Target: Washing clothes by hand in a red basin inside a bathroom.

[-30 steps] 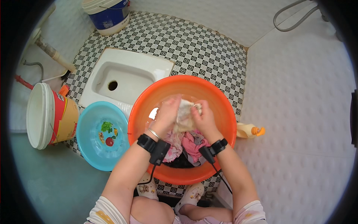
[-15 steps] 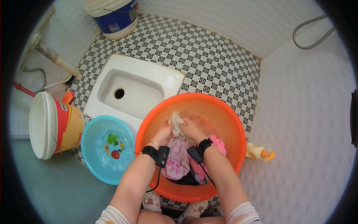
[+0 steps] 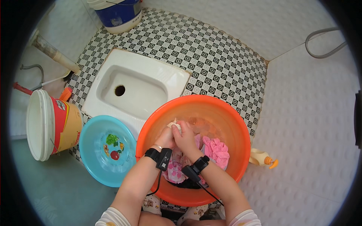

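Note:
Both hands are pressed together over the far left part of a large orange basin (image 3: 243, 128), which holds some water. My left hand (image 3: 166, 138) and my right hand (image 3: 184, 138) are closed around a small bunched cream cloth (image 3: 173, 123). Most of that cloth is hidden by the fingers. Below the wrists, in the near half of the basin, lie a crumpled pink cloth (image 3: 217, 150), a pink-and-white patterned cloth (image 3: 174, 174) and a black cloth (image 3: 188, 184).
Left of the orange basin stands a light-blue basin (image 3: 90, 150) with fruit pictures inside. A white-red-yellow bucket (image 3: 69, 130) lies tilted beyond it. A squat toilet (image 3: 151, 67) is set in the patterned tile floor. A pump bottle (image 3: 260, 157) is at the right; a blue-white bucket (image 3: 118, 17) stands far back.
My hands have come closer together, the right one moving left, and the cream cloth is squeezed into a smaller bunch. More of the pink cloth shows. The view has shifted slightly.

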`<state>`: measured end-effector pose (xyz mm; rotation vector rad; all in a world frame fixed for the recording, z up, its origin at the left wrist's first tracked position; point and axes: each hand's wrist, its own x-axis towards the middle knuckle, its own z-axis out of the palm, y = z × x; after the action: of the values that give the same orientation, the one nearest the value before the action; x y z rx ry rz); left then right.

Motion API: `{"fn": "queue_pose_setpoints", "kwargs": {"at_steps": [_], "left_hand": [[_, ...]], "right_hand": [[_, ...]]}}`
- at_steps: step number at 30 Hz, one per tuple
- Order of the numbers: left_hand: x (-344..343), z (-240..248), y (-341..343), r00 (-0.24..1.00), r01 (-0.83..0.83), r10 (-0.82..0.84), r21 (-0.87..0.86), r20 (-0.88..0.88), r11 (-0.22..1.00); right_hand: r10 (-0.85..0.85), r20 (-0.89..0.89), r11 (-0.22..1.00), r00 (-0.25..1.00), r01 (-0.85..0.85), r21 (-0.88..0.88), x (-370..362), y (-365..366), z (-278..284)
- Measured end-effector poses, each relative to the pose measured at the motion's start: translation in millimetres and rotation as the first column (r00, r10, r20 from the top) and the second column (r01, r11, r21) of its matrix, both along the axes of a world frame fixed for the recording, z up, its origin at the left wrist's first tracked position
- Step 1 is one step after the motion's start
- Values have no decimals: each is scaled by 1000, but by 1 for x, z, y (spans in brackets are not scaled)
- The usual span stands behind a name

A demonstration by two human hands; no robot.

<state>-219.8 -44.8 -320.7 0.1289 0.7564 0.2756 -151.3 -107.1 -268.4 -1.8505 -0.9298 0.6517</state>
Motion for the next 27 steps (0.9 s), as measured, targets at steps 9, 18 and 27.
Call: {"fn": "queue_pose_setpoints", "kwargs": {"at_steps": [9, 18, 27], "left_hand": [[-5, 1, 9, 976, 191, -151, 287, -155, 939], [-20, -14, 11, 993, 86, -84, 19, -77, 996], [10, 29, 3, 976, 192, -176, 128, -125, 973]], "right_hand": [[-97, 466, 865, 879, 307, -397, 98, -39, -36], [76, -318, 996, 945, -87, -19, 5, 4, -24], [-22, 512, 903, 859, 237, -359, 105, -51, -25]]}}
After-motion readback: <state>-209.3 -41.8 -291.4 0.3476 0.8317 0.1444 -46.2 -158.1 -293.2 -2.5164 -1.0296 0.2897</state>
